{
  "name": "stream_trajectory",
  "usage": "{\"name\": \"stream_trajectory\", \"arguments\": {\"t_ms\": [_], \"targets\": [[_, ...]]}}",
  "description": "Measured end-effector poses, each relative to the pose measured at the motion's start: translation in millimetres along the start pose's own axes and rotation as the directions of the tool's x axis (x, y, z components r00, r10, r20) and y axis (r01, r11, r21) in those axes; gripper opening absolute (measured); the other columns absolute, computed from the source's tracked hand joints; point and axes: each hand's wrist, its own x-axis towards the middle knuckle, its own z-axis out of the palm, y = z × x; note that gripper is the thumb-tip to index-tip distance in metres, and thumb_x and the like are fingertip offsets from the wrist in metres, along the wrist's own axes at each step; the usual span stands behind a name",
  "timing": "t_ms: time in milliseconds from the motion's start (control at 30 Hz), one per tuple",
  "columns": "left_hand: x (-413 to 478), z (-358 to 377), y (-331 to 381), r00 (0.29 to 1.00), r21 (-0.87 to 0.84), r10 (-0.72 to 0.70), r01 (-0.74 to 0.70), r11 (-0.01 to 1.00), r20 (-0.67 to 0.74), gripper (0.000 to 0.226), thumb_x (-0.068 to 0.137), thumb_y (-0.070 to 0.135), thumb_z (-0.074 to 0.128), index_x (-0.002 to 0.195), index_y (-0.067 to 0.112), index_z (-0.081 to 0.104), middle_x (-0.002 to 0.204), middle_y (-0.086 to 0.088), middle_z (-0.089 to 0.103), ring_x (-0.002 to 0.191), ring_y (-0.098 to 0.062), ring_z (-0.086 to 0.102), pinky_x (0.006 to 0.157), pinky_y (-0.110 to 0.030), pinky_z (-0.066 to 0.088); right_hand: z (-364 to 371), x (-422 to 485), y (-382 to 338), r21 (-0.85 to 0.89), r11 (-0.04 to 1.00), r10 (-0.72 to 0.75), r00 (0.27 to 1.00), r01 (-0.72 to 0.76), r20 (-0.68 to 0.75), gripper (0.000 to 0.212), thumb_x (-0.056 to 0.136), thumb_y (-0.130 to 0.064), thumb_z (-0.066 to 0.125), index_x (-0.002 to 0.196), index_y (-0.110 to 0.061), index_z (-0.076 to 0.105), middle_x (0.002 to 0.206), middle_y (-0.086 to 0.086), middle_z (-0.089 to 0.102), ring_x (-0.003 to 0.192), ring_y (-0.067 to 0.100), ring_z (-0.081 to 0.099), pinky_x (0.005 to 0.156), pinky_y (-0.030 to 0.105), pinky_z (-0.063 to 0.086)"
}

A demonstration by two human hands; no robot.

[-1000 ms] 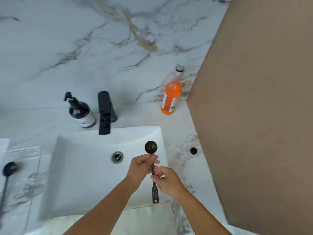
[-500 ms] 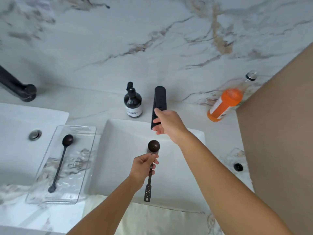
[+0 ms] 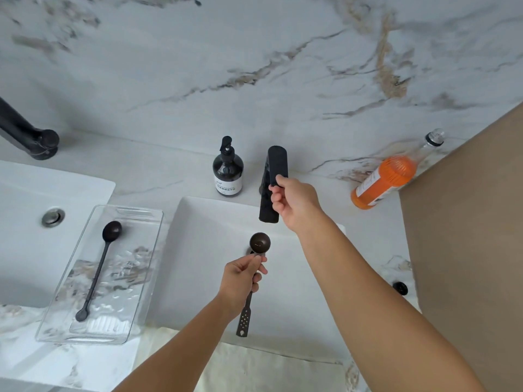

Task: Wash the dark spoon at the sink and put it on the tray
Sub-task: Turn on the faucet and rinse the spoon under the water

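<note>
Since half a second ago: right hand [image 3: 294,202] pulled back slightly along the black faucet [image 3: 273,182], fingers closed on its lever. Left hand [image 3: 242,278] gripping the dark spoon [image 3: 259,243] mid-handle, bowl up, over the white sink [image 3: 203,250], below the spout. Drain hidden behind spoon bowl. Second dark spoon [image 3: 99,267] lying in the clear tray [image 3: 141,278] left of sink. Soap bottle [image 3: 227,171] label too small to read; orange bottle [image 3: 387,176] label likewise. Second faucet [image 3: 25,134] cut off at left.
</note>
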Motion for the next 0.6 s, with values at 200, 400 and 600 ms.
{"name": "stream_trajectory", "arguments": {"t_ms": [200, 400, 600], "targets": [[1.3, 5.8, 0.9, 0.999, 0.023, -0.007, 0.008, 1.000, -0.034, 0.023, 0.098, 0.011, 0.057, 0.084, 0.004, 0.074, 0.067, -0.005, 0.063, 0.048, -0.010, 0.039, 0.043, -0.021, 0.027, 11.4, -1.4, -11.7, 0.070, 0.996, -0.058, 0.998, 0.061, -0.034, 0.009, 0.093, -0.006, 0.055, 0.088, 0.000, 0.059, 0.063, 0.010, 0.057, 0.028, 0.010, 0.041, 0.032, 0.015, 0.032], [-1.4, 8.5, 0.1, 0.999, 0.006, -0.014, 0.014, 1.000, -0.039, 0.023, 0.098, 0.011, 0.058, 0.082, 0.005, 0.074, 0.065, -0.003, 0.063, 0.047, -0.010, 0.039, 0.042, -0.020, 0.028, -3.2, -1.8, -6.9, 0.069, 0.993, -0.101, 0.990, 0.094, 0.102, 0.032, 0.096, -0.023, 0.054, 0.082, 0.004, 0.065, 0.048, 0.008, 0.062, 0.035, 0.016, 0.048, 0.035, 0.021, 0.036], [5.5, 10.5, 9.2, 0.999, -0.023, 0.002, -0.004, 1.000, -0.055, 0.025, 0.098, 0.010, 0.057, 0.080, 0.006, 0.074, 0.062, -0.002, 0.062, 0.047, -0.010, 0.038, 0.040, -0.019, 0.028, -49.5, 21.3, 38.9, -0.143, 0.988, -0.091, 0.980, 0.066, -0.175, 0.016, 0.092, -0.011, 0.052, 0.085, -0.005, 0.065, 0.074, 0.012, 0.063, 0.048, 0.020, 0.047, 0.047, 0.027, 0.041]]}}
